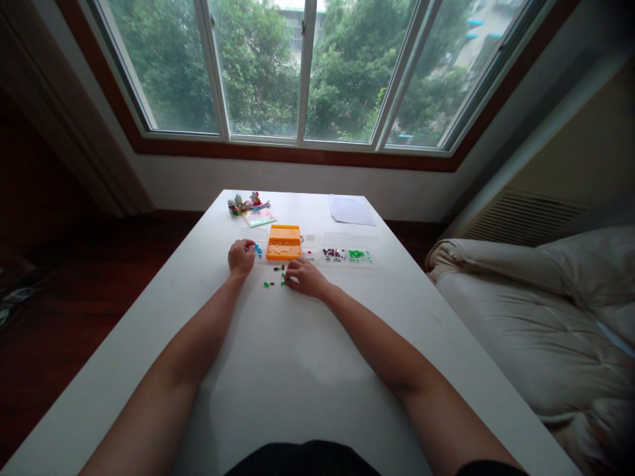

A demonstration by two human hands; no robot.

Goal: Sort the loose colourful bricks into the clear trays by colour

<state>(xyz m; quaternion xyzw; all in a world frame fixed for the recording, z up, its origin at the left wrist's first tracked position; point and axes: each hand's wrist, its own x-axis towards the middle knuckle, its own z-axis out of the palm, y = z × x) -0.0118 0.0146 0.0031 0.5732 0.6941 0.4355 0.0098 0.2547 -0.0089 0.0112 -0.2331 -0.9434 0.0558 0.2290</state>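
Note:
My left hand [241, 257] rests at the left end of a clear plastic tray, its fingers curled together beside some small blue pieces [257, 250]. Whatever those fingers hold, if anything, is hidden. Just in front of the orange case [284, 250], my right hand [305, 277] bends its fingers down to the tabletop among tiny loose pieces. Its fingertips look pinched at a small green piece [284, 283], but their grip is too small to make out. Another green piece [266, 284] and a dark piece [272, 284] lie to the left.
Dark brown pieces [333, 254] and green pieces [358, 254] fill compartments on the right. Small colourful figures [243, 203] and a card [259, 217] stand at the white table's back left; paper sheets [351, 209] lie back right. A cushioned sofa [536, 311] flanks the table.

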